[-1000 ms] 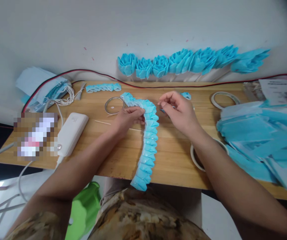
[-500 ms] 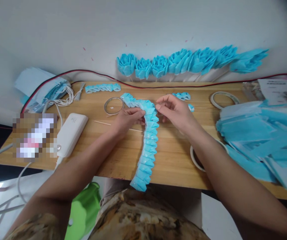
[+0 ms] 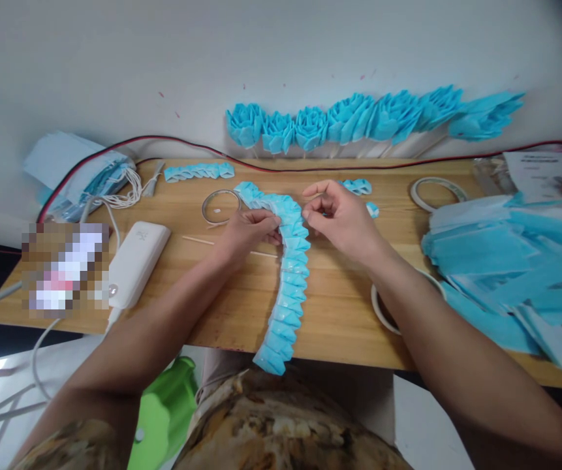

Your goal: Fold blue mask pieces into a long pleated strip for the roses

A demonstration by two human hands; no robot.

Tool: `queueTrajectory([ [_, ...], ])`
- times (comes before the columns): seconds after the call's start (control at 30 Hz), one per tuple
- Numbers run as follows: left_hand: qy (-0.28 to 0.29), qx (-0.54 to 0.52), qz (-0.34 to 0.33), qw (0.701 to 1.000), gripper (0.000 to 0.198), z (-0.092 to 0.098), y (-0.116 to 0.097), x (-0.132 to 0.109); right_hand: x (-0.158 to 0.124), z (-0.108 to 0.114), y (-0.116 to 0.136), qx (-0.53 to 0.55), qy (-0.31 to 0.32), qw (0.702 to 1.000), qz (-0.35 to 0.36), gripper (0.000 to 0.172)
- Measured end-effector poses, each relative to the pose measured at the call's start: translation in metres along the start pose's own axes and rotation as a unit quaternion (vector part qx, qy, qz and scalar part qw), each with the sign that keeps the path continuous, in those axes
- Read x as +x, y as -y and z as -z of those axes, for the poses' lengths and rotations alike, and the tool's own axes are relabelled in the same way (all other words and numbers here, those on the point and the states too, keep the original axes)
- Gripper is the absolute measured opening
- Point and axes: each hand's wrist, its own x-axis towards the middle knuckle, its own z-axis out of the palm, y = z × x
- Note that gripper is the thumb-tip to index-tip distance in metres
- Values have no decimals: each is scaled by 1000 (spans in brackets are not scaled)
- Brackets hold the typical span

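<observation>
A long pleated strip of light-blue fabric (image 3: pixel 292 274) curves across the table, its lower end reaching past the front edge toward my lap. My left hand (image 3: pixel 249 232) is closed on the strip's left edge near the bend, thumb on top and the other fingertips partly hidden beneath. At the opposite edge, my right hand (image 3: pixel 342 215) has its thumb and a finger pinched against the pleats, with the index finger raised above them. A thin wooden stick (image 3: pixel 201 241) lies under my left hand. Just behind that hand sits a narrow tape roll (image 3: pixel 203 210).
Blue fabric flowers (image 3: pixel 312 128) line the wall. Shorter pleated strips (image 3: pixel 200 172) lie at the back. Cut blue sheets (image 3: pixel 496 241) and tape rings (image 3: pixel 415 190) are on the right. A white power bank (image 3: pixel 140 264), a blurred phone (image 3: pixel 68 271) and stacked masks (image 3: pixel 72 170) occupy the left.
My right hand has shifted slightly, its index finger lifting a little from the thumb. The left hand keeps its hold, and the strip lies almost as before.
</observation>
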Motion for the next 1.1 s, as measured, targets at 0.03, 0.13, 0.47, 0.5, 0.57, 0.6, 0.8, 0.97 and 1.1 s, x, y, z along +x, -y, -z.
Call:
queueTrajectory([
  [0.03,0,1,-3,1000,16,0,0,0,0,0,0,-7,-3,1000,8,25],
  [0.13,-3,11,-4,1000,18,1,1,0,0,0,-2,-11,5,1000,16,23],
  [0.47,0,19,-12,1000,18,0,4,0,-3,4,-7,-106,-32,993,32,17],
  [0.5,0,16,-13,1000,17,1,4,1,-3,5,-5,-123,-41,991,33,19],
  [0.57,3,9,-12,1000,17,1,4,1,-3,6,-2,-143,-53,987,42,23],
  [0.6,4,7,-11,1000,17,1,4,1,-3,7,-1,-147,-58,986,50,23],
  [0.8,-5,9,-4,1000,20,0,2,1,-4,7,9,-142,-58,985,84,18],
  [0.97,0,-3,2,1000,19,0,3,1,-6,7,15,-197,-2,965,171,10],
  [1.1,4,-22,8,1000,18,1,3,1,-4,8,6,-254,10,937,240,18],
])
